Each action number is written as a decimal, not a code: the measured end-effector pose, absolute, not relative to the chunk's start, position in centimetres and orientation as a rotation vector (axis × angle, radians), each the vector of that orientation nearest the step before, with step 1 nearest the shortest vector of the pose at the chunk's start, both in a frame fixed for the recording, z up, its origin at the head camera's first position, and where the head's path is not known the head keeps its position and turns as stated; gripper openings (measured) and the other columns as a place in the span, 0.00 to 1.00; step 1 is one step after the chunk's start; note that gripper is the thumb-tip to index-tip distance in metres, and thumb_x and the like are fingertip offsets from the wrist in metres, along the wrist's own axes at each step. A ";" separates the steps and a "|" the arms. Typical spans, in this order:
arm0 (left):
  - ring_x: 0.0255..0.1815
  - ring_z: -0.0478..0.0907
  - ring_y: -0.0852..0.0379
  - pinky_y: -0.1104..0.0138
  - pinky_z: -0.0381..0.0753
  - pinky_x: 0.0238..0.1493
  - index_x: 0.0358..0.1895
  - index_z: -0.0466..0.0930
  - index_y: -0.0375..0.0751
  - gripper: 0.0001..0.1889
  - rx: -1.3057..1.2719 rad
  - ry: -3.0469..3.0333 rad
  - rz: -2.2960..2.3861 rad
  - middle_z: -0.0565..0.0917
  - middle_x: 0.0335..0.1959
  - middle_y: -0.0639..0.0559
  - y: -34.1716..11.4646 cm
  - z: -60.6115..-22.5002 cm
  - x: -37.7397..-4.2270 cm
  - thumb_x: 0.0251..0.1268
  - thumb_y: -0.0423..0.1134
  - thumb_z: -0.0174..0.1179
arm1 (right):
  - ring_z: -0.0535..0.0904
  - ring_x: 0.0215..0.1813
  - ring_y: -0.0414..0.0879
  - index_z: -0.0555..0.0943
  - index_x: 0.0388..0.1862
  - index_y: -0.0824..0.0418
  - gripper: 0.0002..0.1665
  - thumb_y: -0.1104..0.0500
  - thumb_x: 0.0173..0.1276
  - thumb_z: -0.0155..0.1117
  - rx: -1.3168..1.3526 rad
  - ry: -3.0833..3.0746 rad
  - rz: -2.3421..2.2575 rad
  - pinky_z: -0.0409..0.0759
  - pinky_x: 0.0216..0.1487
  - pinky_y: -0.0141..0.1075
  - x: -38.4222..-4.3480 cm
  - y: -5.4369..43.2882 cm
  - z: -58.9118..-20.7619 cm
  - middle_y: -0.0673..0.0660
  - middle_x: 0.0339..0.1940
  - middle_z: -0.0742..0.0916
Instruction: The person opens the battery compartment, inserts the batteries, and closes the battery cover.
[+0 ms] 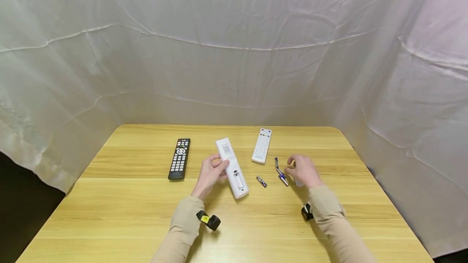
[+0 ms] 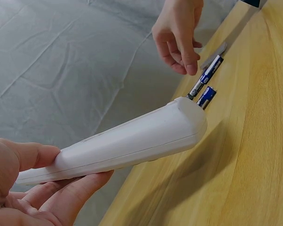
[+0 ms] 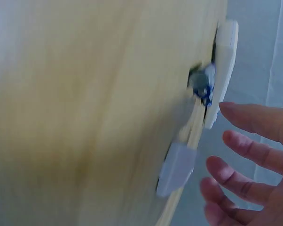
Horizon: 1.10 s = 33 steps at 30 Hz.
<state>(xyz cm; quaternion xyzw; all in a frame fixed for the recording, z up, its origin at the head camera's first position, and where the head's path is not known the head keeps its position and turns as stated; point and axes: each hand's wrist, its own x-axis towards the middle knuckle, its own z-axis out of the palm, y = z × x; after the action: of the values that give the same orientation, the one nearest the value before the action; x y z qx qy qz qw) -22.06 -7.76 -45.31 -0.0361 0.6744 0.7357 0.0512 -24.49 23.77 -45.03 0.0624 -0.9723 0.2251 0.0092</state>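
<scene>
My left hand (image 1: 211, 174) grips a white remote control (image 1: 227, 151) between thumb and fingers, tilted above the table with its back facing up. Its battery compartment (image 1: 239, 181) is uncovered, and no battery shows inside. The left wrist view has the same remote control (image 2: 132, 134) from its side. My right hand (image 1: 304, 170) hovers with relaxed, parted fingers and nothing between them. Just left of it lie several blue and silver batteries (image 1: 283, 179) in a loose line. Partly hidden under that hand is a small white battery cover (image 1: 298, 182), seen whole in the right wrist view (image 3: 176, 169).
One more battery (image 1: 261, 181) lies apart, between the held remote control and the other batteries. A black remote control (image 1: 179, 159) rests buttons up on the left. Farther back lies a second white remote control (image 1: 261, 146). Pale curtains (image 1: 234, 72) surround the wooden table (image 1: 120, 214).
</scene>
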 end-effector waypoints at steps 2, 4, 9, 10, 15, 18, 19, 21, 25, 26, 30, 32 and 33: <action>0.40 0.90 0.45 0.62 0.93 0.42 0.64 0.69 0.25 0.21 -0.108 2.050 2.242 0.83 0.54 0.24 -7.8 -45.3 -22.0 0.71 0.29 0.57 | 0.80 0.35 0.50 0.82 0.43 0.65 0.15 0.58 0.62 0.73 0.208 -3.022 0.669 0.80 0.34 0.40 -24.3 23.2 -45.0 0.61 0.35 0.86; 0.40 0.90 0.45 0.62 0.93 0.42 0.63 0.69 0.25 0.20 -0.106 2.052 2.242 0.83 0.54 0.24 -7.8 -45.3 -22.0 0.71 0.29 0.57 | 0.81 0.36 0.51 0.83 0.44 0.64 0.15 0.58 0.62 0.73 0.223 -3.008 0.627 0.82 0.36 0.43 -24.1 22.7 -45.0 0.62 0.36 0.87; 0.39 0.90 0.47 0.63 0.93 0.41 0.63 0.69 0.25 0.20 -0.106 2.060 2.243 0.83 0.53 0.24 -7.7 -45.2 -22.0 0.71 0.29 0.57 | 0.83 0.38 0.54 0.86 0.42 0.63 0.13 0.58 0.61 0.73 0.295 -2.963 0.577 0.85 0.39 0.49 -23.6 21.3 -44.9 0.63 0.37 0.89; 0.39 0.90 0.47 0.62 0.93 0.41 0.63 0.69 0.25 0.20 -0.105 2.059 2.246 0.83 0.53 0.24 -7.7 -45.2 -22.0 0.71 0.29 0.57 | 0.83 0.38 0.54 0.86 0.41 0.64 0.12 0.58 0.61 0.72 0.308 -2.960 0.587 0.84 0.39 0.48 -23.5 21.0 -44.8 0.63 0.37 0.89; 0.39 0.90 0.46 0.62 0.93 0.41 0.63 0.70 0.25 0.20 -0.099 2.057 2.253 0.83 0.53 0.24 -7.7 -45.3 -22.0 0.71 0.28 0.57 | 0.82 0.38 0.51 0.86 0.41 0.65 0.10 0.60 0.63 0.70 0.364 -2.988 0.651 0.85 0.40 0.45 -23.1 19.6 -44.6 0.60 0.36 0.88; 0.39 0.90 0.47 0.63 0.93 0.41 0.63 0.70 0.25 0.20 -0.097 2.059 2.251 0.83 0.53 0.24 -7.7 -45.3 -22.0 0.71 0.28 0.57 | 0.81 0.38 0.50 0.85 0.43 0.66 0.12 0.61 0.63 0.70 0.396 -3.007 0.682 0.85 0.41 0.44 -22.9 18.8 -44.5 0.60 0.36 0.88; 0.39 0.90 0.47 0.63 0.93 0.41 0.63 0.70 0.25 0.20 -0.096 2.060 2.251 0.83 0.53 0.24 -7.7 -45.3 -22.0 0.71 0.28 0.57 | 0.81 0.38 0.50 0.85 0.44 0.66 0.12 0.61 0.63 0.70 0.413 -3.006 0.684 0.85 0.41 0.44 -22.9 18.6 -44.4 0.60 0.35 0.87; 0.39 0.90 0.47 0.63 0.93 0.41 0.63 0.70 0.25 0.20 -0.095 2.059 2.250 0.83 0.53 0.24 -7.8 -45.3 -22.1 0.71 0.28 0.57 | 0.80 0.37 0.50 0.86 0.43 0.67 0.12 0.61 0.62 0.71 0.455 -2.998 0.670 0.83 0.40 0.44 -22.8 18.1 -44.4 0.60 0.34 0.87; 0.39 0.90 0.47 0.63 0.93 0.41 0.63 0.69 0.25 0.20 -0.094 2.064 2.243 0.83 0.53 0.25 -7.8 -45.2 -22.0 0.71 0.29 0.57 | 0.80 0.35 0.49 0.87 0.41 0.67 0.11 0.62 0.60 0.72 0.550 -2.966 0.632 0.81 0.40 0.44 -22.8 17.3 -44.6 0.60 0.30 0.87; 0.39 0.90 0.47 0.63 0.93 0.41 0.64 0.69 0.25 0.21 -0.091 2.064 2.242 0.83 0.53 0.25 -7.8 -45.2 -22.0 0.71 0.29 0.57 | 0.80 0.34 0.49 0.87 0.41 0.66 0.11 0.63 0.60 0.72 0.570 -2.961 0.622 0.81 0.39 0.43 -22.7 17.2 -44.7 0.59 0.30 0.87; 0.41 0.90 0.46 0.62 0.93 0.43 0.64 0.69 0.25 0.21 -0.083 2.063 2.239 0.83 0.54 0.25 -7.9 -45.2 -21.9 0.72 0.29 0.56 | 0.80 0.32 0.47 0.86 0.39 0.65 0.09 0.63 0.59 0.73 0.603 -2.963 0.615 0.81 0.35 0.40 -22.6 16.4 -44.9 0.58 0.28 0.87; 0.41 0.90 0.45 0.61 0.93 0.43 0.64 0.69 0.25 0.21 -0.081 2.060 2.241 0.83 0.54 0.25 -7.9 -45.2 -21.9 0.72 0.29 0.56 | 0.79 0.31 0.46 0.86 0.38 0.65 0.09 0.63 0.59 0.74 0.608 -2.979 0.613 0.81 0.33 0.38 -22.5 16.1 -44.9 0.57 0.28 0.87; 0.42 0.90 0.45 0.61 0.93 0.44 0.64 0.69 0.25 0.21 -0.083 2.058 2.239 0.83 0.54 0.25 -7.9 -45.2 -21.9 0.72 0.29 0.56 | 0.79 0.31 0.46 0.86 0.39 0.65 0.09 0.63 0.60 0.74 0.606 -2.990 0.617 0.81 0.33 0.38 -22.5 15.8 -44.8 0.57 0.28 0.87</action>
<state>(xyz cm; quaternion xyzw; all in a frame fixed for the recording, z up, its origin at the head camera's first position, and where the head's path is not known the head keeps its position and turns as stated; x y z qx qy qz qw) -21.89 -7.85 -45.25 -0.0272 0.6757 0.7351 0.0493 -22.46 15.85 -44.84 0.1945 -0.9606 0.1981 0.0145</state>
